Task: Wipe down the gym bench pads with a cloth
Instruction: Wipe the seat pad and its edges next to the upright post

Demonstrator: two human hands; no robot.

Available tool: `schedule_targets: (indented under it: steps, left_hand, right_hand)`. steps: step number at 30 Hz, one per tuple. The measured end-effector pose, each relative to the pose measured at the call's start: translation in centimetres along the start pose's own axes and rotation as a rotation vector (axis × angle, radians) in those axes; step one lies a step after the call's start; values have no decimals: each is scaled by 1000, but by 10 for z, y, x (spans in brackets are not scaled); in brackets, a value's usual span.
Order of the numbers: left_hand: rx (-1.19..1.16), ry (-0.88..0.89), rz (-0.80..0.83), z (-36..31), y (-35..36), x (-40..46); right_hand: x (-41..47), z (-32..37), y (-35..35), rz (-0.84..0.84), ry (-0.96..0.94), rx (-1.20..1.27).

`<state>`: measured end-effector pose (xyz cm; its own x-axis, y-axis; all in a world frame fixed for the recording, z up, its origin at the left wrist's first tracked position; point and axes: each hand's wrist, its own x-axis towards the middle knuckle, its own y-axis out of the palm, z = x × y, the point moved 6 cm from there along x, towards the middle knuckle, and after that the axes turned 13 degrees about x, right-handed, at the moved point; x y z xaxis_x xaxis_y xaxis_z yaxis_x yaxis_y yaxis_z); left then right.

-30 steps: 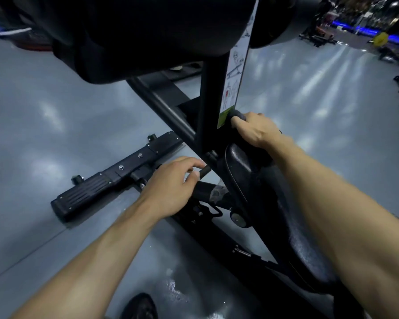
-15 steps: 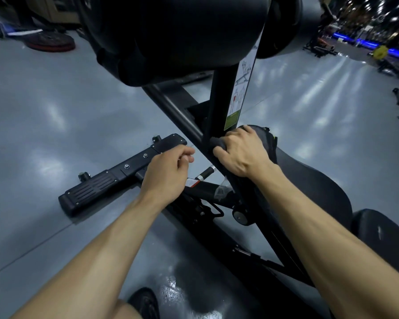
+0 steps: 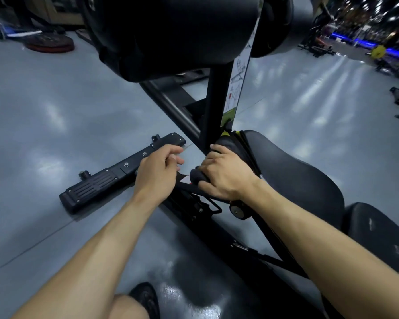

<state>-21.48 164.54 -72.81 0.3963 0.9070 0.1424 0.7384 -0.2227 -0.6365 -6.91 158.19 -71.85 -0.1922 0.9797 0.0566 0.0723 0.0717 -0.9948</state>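
Note:
A black seat pad (image 3: 293,171) runs from the centre to the right, with a second black pad (image 3: 378,236) behind it at the lower right. My right hand (image 3: 226,173) grips a dark grey cloth (image 3: 197,176) against the front left edge of the seat pad. My left hand (image 3: 158,169) hovers just left of it with its fingers loosely curled near a lever under the seat; whether it holds anything is unclear. Overhead, a large black roller pad (image 3: 171,31) fills the top of the view.
A black upright post (image 3: 217,107) with an instruction sticker rises in front of the seat. A black foot bar (image 3: 115,173) lies on the glossy grey floor to the left. Weight plates (image 3: 48,43) lie far left. Other gym machines stand at the far right.
My right hand has slid with the cloth from the top front of the seat pad down its left edge toward me. My left hand has stayed near the lever, drifting slightly.

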Motion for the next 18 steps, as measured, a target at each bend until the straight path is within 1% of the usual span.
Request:
schedule_targets:
  steps: [2, 4, 5, 6, 9, 10, 12, 14, 16, 17, 18]
  left_hand:
    - [4, -2, -8, 2, -4, -2]
    - [3, 1, -3, 3, -6, -4]
    - [1, 5, -2, 2, -7, -5]
    - [-1, 8, -1, 2, -7, -6]
    - [-11, 25, 2, -1, -7, -10]
    - [-12, 34, 9, -2, -5, -12]
    - [-9, 44, 27, -3, -3, -13]
    - [-13, 43, 38, 0, -3, -14]
    - [-11, 36, 41, 4, -6, -13]
    - [-10, 32, 42, 5, -7, -11]
    - [-8, 28, 38, 6, -9, -10]
  right_hand:
    - [8, -11, -8, -22, 29, -31]
    - [20, -16, -18, -77, 123, 3]
    - [24, -15, -20, -85, 167, 13]
    - [24, -10, -18, -70, 171, -8]
    - [12, 3, -1, 27, 47, -92]
    - [8, 1, -3, 37, 24, -70]
    - [5, -12, -18, -8, 12, 16]
    - [5, -34, -35, -110, 96, 101]
    - [5, -56, -52, -220, 268, 228]
    - [6, -59, -55, -256, 344, 274]
    - [10, -52, -55, -260, 366, 258]
